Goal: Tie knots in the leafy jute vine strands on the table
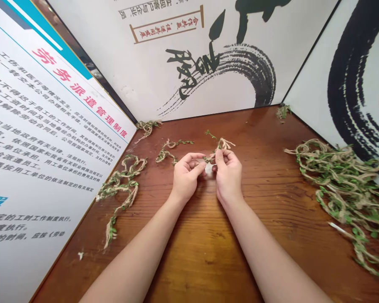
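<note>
Left hand (187, 176) and right hand (229, 176), fingers pressed together, clamped on a leafy jute twine strand (220, 146); wooden tabletop (205, 261); wall poster (50, 126) headed "劳务派遣管理制度" in red.

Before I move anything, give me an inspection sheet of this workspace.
Surface: reddish-brown wooden tabletop with visible grain.
Job's things: a short length of leafy jute twine, pinched between both hands.
Grippers: bare left hand and bare right hand, both on that twine; no gloves.
Clutter: loose leafy twine pieces left of the hands; a large tangled heap of twine at right; a leafy scrap in the far right corner; a thin white stick against the heap.
Cables: nothing seen.
Surroundings: a board printed with Chinese text at left; ink-brush calligraphy panels behind and to the right.
</note>
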`<state>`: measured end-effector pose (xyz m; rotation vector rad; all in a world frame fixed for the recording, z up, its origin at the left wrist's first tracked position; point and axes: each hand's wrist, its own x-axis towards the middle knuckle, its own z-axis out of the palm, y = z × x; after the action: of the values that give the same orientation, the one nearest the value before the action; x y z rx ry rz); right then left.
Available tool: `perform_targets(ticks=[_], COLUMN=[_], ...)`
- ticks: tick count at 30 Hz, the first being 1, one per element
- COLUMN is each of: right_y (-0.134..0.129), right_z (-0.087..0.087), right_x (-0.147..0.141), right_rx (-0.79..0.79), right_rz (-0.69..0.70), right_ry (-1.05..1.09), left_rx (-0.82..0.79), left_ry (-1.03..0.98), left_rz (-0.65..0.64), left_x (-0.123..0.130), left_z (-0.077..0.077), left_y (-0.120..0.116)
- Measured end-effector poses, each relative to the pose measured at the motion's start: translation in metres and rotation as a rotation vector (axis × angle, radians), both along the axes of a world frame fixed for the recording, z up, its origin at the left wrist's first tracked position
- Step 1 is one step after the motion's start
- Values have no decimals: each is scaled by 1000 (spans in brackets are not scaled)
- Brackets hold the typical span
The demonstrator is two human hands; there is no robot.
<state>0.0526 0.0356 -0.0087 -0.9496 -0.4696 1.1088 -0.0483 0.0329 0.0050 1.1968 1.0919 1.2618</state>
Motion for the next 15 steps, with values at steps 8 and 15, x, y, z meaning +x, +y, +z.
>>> perform_targets(ticks=[8, 15], right_y=[3, 7], right_z=[-6, -8], right_x=[2, 8], right_rx=[-69, -64], right_rz=[-151, -172], right_ry=[58, 77], left_rx=[24, 278], left_ry=[95, 649], left_rz=[-42, 246], left_x=[4, 7], left_z=[-1, -5], left_y=[-3, -9])
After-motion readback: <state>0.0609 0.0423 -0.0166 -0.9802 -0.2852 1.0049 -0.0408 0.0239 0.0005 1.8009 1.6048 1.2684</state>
